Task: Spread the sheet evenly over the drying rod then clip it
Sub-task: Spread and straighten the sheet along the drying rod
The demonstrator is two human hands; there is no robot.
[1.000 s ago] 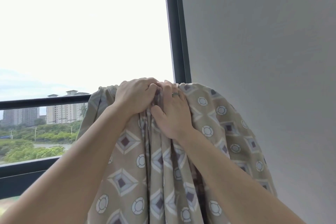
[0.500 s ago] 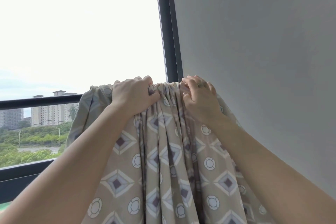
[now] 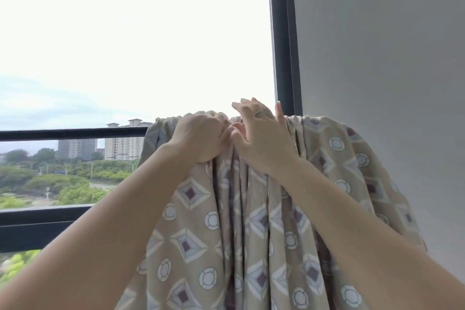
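The left grip (image 3: 201, 139) is curled tight round a bunch of the sheet (image 3: 201, 234), knuckles up, at the very top of the fold where the cloth goes over the drying rod (image 3: 75, 133). Just to its right, thumbs almost touching, the right grip (image 3: 263, 141) lies wide on the same ridge of cloth: its palm rests against the fabric and its fingers (image 3: 247, 106) are straight and spread, lifted above the top edge. A ring (image 3: 259, 113) sits on one of those fingers.

The sheet, beige with diamond and circle patterns, hangs over the rod under both grips and falls towards the camera in close vertical pleats below them. To the right of the right grip it drapes more smoothly, in a rounded shoulder close to the grey wall (image 3: 390, 58). To the left of the left grip the rod runs bare.

Behind the right grip a dark window post (image 3: 281, 45) rises. Beyond the bare rod stand tower blocks (image 3: 120, 143) and green trees (image 3: 63, 184).
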